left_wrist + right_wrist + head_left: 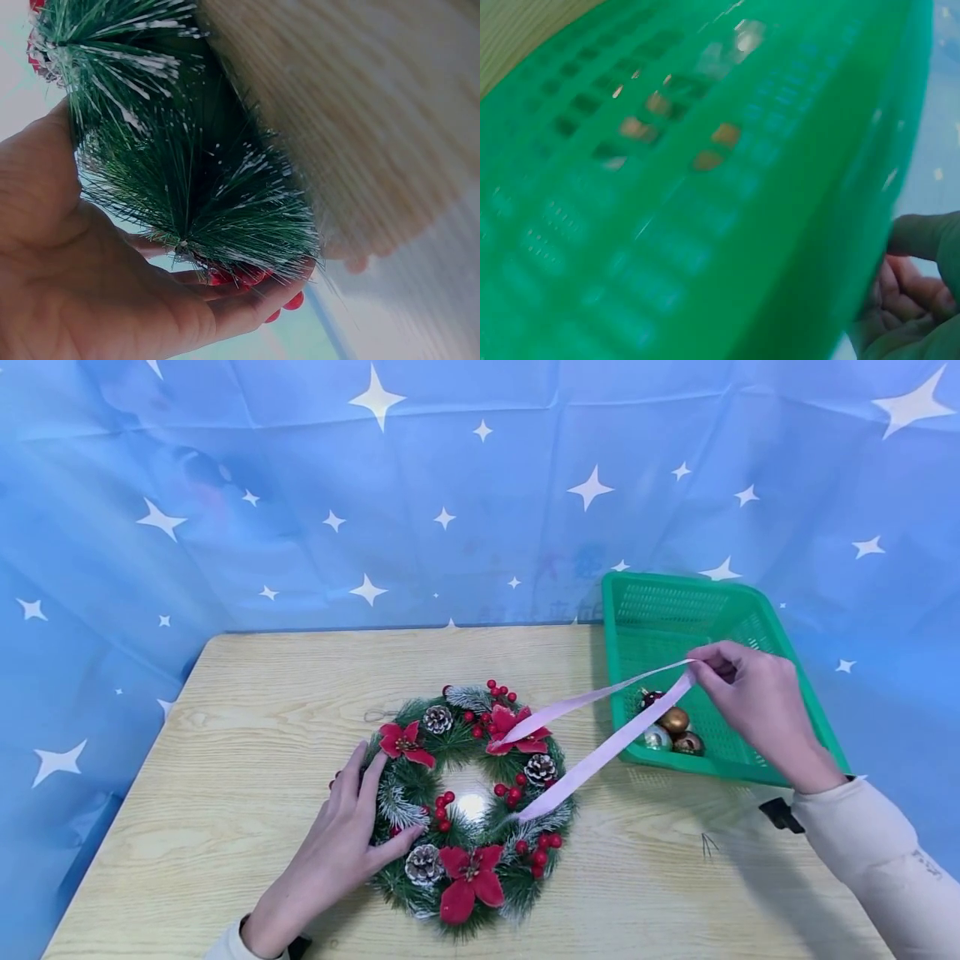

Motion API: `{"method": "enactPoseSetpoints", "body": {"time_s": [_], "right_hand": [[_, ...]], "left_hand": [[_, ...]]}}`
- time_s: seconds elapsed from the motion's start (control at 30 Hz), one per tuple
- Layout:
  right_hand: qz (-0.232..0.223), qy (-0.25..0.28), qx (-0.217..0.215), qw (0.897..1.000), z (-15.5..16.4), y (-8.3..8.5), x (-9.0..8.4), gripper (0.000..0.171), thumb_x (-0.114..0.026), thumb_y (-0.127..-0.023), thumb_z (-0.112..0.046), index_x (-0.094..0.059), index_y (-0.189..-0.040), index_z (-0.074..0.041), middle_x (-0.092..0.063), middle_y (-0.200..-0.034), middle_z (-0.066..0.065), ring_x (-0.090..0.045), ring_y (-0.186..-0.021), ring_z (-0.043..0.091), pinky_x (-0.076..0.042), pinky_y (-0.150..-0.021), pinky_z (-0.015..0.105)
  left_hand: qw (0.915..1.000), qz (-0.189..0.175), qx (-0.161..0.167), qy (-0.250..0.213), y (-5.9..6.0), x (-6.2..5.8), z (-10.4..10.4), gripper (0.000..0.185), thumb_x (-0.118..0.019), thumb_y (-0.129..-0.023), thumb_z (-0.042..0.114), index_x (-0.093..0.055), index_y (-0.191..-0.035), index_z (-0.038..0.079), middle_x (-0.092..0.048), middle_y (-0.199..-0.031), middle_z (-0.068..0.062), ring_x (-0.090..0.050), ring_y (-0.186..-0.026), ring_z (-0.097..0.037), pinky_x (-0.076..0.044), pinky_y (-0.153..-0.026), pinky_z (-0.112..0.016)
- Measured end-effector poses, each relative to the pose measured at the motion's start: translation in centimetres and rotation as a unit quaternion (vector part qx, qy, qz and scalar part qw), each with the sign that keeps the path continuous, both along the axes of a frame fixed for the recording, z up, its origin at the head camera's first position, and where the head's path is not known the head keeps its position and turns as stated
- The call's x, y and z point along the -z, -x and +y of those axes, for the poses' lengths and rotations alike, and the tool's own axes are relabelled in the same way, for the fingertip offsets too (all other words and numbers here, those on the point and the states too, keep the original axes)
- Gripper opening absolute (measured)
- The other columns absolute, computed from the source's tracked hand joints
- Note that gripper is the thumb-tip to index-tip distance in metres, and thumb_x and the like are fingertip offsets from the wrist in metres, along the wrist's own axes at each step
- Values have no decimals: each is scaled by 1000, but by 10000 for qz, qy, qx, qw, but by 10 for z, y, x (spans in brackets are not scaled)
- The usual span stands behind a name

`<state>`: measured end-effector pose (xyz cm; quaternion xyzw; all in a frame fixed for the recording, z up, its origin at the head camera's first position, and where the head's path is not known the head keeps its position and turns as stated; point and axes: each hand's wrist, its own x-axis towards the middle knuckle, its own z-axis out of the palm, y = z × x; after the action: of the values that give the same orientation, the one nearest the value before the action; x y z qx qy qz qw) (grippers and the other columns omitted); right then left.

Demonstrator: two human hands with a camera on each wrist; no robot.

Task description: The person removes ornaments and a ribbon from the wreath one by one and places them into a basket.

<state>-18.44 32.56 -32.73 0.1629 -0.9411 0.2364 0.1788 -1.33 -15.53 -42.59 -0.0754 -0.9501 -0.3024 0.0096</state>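
Observation:
A green wreath (395, 875) with red flowers, red berries and frosted pinecones lies on the table. My left hand (347, 837) grips its left side, thumb over the top and fingers along the outer edge; in the left wrist view that hand (112, 277) curls about the snowy needles (187, 150). My right hand (761, 702), raised over the green basket, pinches a pale pink ribbon (607, 748). Two strands of it slant down to the wreath's right side, where their lower ends meet the needles. In the right wrist view the basket's wall partly hides my right hand (919, 292).
The green plastic basket (615, 635) stands at the back right, with several shiny baubles (675, 720) inside. A small dark twig-like mark (708, 845) shows on the wooden table (247, 727) at the right. Behind hangs a blue starred cloth (480, 477).

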Motion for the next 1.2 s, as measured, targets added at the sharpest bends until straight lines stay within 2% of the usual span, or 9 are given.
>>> {"method": "enactPoseSetpoints", "body": {"time_s": [0.27,0.5,0.73,0.9,1.0,1.13,1.2], "right_hand": [[-469,-191,274,9983,33,16,2,11,-73,-103,-3,-80,-109,3,-77,-91,20,-49,-56,11,-32,-49,23],[-811,-349,409,9953,63,22,8,14,-70,-105,-5,-79,-109,5,-76,-88,19,-46,-50,14,-32,-44,29],[-1120,-602,638,9898,90,30,13,23,-64,-108,-11,-78,-111,8,-74,-83,18,-42,-46,20,-31,-43,35],[-985,-809,716,9893,104,35,18,25,-61,-108,-9,-77,-110,11,-74,-87,24,-41,-47,22,-29,-46,37],[-734,-943,609,9910,109,35,19,26,-56,-108,-3,-75,-111,14,-72,-88,29,-39,-45,22,-28,-45,37],[-168,-1325,295,9906,112,35,21,22,-54,-106,7,-72,-110,18,-70,-90,35,-48,-49,24,-38,-48,41],[-91,-1497,171,9885,111,36,23,18,-54,-104,9,-71,-102,15,-67,-84,32,-49,-53,24,-40,-52,43]], "left_hand": [[10000,-60,3,26,-1,-2,0,100,-78,-99,57,-30,-171,8,-11,-177,-25,-30,-152,-62,-38,-104,-83],[9998,156,72,60,-1,-2,0,96,-81,-98,55,-36,-168,8,-15,-175,-28,-34,-149,-63,-42,-100,-83],[9999,116,70,98,-2,0,0,97,-81,-97,55,-35,-169,8,-14,-175,-27,-34,-148,-65,-41,-101,-83],[9999,88,58,134,-1,0,0,97,-81,-97,56,-36,-168,8,-14,-175,-27,-34,-148,-64,-41,-101,-83],[9999,37,43,143,-1,0,0,98,-79,-97,58,-35,-169,9,-14,-176,-27,-33,-149,-63,-40,-102,-83],[9999,-43,25,133,-2,0,0,98,-77,-98,60,-33,-170,11,-12,-177,-25,-31,-151,-62,-39,-103,-83],[9999,-43,34,138,-2,0,0,98,-77,-98,60,-33,-170,11,-12,-177,-25,-31,-152,-60,-41,-102,-83]]}}
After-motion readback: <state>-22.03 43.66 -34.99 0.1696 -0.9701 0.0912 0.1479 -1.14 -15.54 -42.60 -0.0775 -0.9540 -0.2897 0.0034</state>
